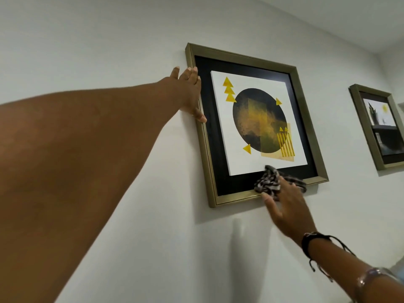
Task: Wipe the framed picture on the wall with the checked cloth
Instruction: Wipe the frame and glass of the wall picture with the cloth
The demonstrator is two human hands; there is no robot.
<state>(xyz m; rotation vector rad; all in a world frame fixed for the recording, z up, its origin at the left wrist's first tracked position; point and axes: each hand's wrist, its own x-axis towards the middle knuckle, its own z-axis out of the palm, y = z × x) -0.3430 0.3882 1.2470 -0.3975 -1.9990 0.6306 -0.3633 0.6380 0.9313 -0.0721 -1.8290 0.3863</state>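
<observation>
Left hand [189, 92] flat on framed picture [251, 119] left edge, right hand [284, 206] pressing checked cloth [270, 181] at bottom edge

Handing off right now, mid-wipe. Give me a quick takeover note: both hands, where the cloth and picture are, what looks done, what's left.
Left hand: open, flat against the left edge of the framed picture, steadying it.
Right hand: presses the bunched checked cloth onto the bottom of the frame, right of centre.
Done: cloth is at the lower border; how much is already wiped cannot be told.
Left: likely the rest of the frame and the glass. A second picture hangs to the right, untouched.
</observation>
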